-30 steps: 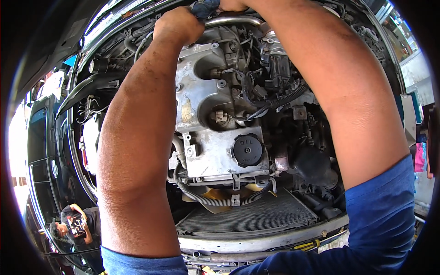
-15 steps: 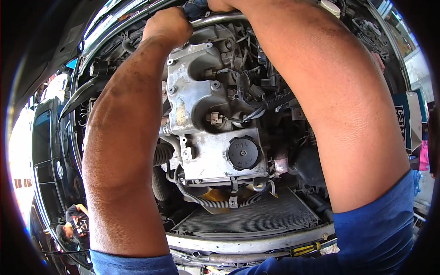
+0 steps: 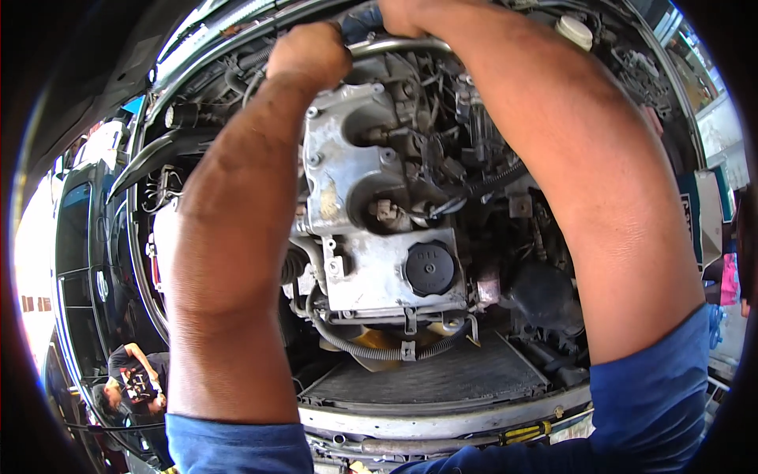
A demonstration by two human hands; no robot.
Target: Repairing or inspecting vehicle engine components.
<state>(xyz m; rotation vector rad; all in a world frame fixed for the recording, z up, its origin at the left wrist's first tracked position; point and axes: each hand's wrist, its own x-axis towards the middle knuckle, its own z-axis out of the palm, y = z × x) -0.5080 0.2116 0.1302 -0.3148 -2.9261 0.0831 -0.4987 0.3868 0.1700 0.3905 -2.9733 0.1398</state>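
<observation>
Both my arms reach over a grey engine valve cover to the far end of the engine bay. My left hand is closed in a fist beyond the cover's far left corner; what its fingers hold is hidden. My right hand is curled at the upper edge, partly cut off, its grip also hidden. Between the hands shows a dark blue, cloth-like thing, close to both. A metal pipe runs just on the near side of them. The black oil cap sits on the cover's near end.
Wires and connectors crowd the cover's right side. Nearer lie a corrugated hose and the radiator. A yellow-and-black handled tool rests by the front edge. Another person is at lower left, beside a dark car.
The engine has shifted slightly right in view, and my hands and forearms with it. Both hands stay at the far end, still closed. At lower left, more of the other person shows.
</observation>
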